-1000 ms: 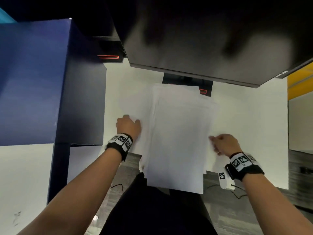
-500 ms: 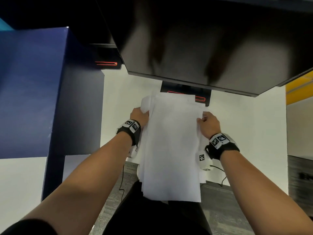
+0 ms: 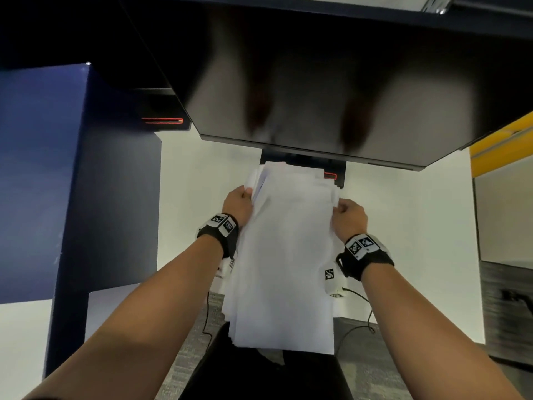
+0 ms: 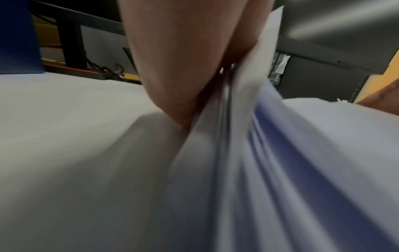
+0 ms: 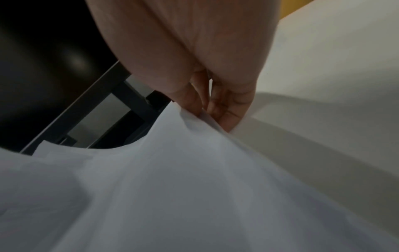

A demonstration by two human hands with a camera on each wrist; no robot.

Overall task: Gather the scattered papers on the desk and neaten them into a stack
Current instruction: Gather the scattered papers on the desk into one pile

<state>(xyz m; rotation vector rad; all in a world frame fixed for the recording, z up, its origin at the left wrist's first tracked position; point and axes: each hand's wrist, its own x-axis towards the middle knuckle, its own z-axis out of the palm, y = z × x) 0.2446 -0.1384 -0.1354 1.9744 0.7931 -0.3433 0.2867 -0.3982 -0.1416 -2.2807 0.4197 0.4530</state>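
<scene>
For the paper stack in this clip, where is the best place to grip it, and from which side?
By its two long side edges, one hand from each side, as the left hand and right hand grip the paper stack now. The sheets are long, limp and fanned at the left edge, so opposed side grips likely keep them together.

Paper stack [image 3: 284,255] sits mid-desk [image 3: 403,226], long axis running near to far, near end overhanging the desk edge. Left hand [image 3: 238,204] on the stack's left edge, right hand [image 3: 350,216] on its right edge, both toward the far end. Monitor [image 3: 317,82] beyond the stack; stack's far end reaches the monitor base [image 3: 340,168]. Partition [image 3: 72,183] at desk's left.
</scene>
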